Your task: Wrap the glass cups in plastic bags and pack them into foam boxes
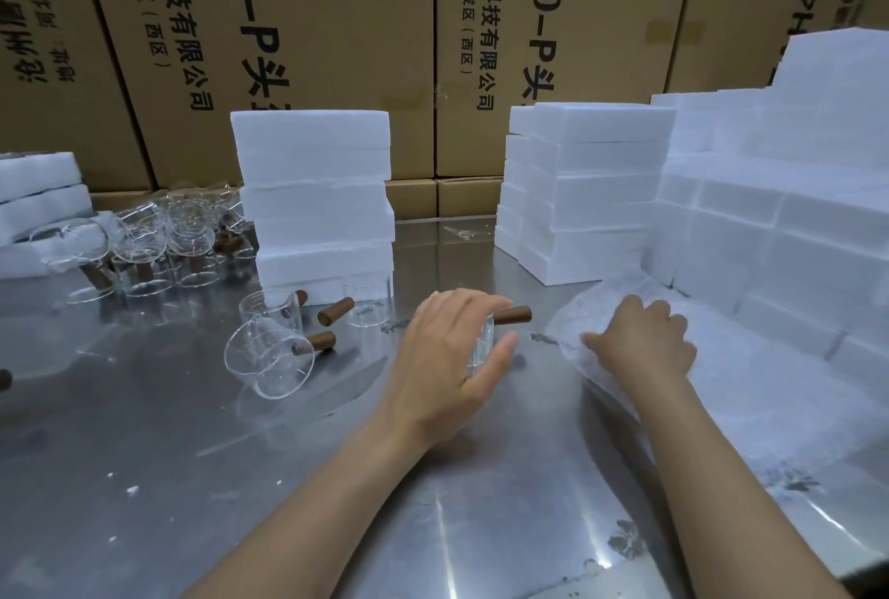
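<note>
My left hand (450, 353) grips a clear glass cup (483, 343) from above on the steel table; its brown wooden handle (512, 315) sticks out to the right. My right hand (642, 341) rests with curled fingers on a pile of clear plastic bags (750, 386) lying flat at the right. Whether it pinches a bag I cannot tell. Two more cups with wooden handles lie on their sides to the left, the near one (269, 360) and one behind it (272, 309). A stack of white foam boxes (317, 203) stands just behind them.
Several glass cups (144, 247) cluster at the back left beside foam pieces (38, 199). More foam box stacks rise at centre right (587, 194) and far right (793, 194). Tall cardboard cartons (336, 21) wall off the back. The steel table (240, 478) reflects light.
</note>
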